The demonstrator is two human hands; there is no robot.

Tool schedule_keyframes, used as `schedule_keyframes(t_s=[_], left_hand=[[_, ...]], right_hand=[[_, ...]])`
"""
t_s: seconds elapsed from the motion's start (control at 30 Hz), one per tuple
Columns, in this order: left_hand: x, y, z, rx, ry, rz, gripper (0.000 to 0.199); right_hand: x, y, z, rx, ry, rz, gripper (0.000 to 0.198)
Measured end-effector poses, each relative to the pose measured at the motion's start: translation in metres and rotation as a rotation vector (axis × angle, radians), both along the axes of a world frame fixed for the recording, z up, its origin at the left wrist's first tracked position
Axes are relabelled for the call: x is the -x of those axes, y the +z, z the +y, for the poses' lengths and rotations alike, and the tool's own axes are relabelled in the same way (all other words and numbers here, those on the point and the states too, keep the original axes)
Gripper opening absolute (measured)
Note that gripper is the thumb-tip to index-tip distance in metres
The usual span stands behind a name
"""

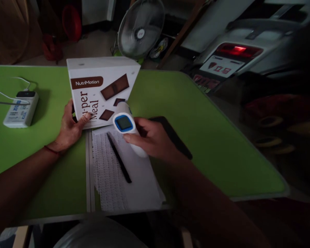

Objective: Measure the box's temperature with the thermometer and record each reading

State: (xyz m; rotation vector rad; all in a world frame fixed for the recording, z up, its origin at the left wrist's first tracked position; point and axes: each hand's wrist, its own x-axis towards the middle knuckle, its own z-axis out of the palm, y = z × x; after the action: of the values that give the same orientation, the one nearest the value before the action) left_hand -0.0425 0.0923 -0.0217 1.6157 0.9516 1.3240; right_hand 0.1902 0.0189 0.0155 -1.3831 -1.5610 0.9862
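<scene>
Two hands busy: left hand [71, 128] steadying upright box [102, 90] on green table [201, 137], right hand [151, 137] gripping thermometer [126, 126], aimed at box front.

White box [103, 90] with brown squares, white-and-blue thermometer [125, 125], green table [196, 137]
</scene>
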Motion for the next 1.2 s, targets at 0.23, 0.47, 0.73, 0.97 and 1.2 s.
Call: schedule_keyframes(t_s=[0.23,0.47,0.73,0.97,1.2], left_hand=[[0.0,0.001,0.002,-0.145,0.094,0.137,0.044],[-0.002,0.005,0.002,-0.168,0.02,0.112,0.042],[0.007,-0.002,0.016,-0.314,0.055,0.306,0.046],[0.01,-0.007,0.008,-0.573,0.35,0.423,0.074],[-0.008,0.023,-0.039,-1.145,-0.066,0.495,0.013]], right_hand=[[-0.015,-0.004,0.008,0.082,0.047,-0.539,0.03],[-0.013,-0.01,0.011,0.062,-0.193,-0.887,0.036],[-0.002,-0.019,0.013,-0.375,-0.161,-0.907,0.028],[0.024,-0.035,-0.001,-0.328,0.198,-0.757,0.024],[0.022,-0.036,0.011,-0.385,0.045,-0.227,0.023]])
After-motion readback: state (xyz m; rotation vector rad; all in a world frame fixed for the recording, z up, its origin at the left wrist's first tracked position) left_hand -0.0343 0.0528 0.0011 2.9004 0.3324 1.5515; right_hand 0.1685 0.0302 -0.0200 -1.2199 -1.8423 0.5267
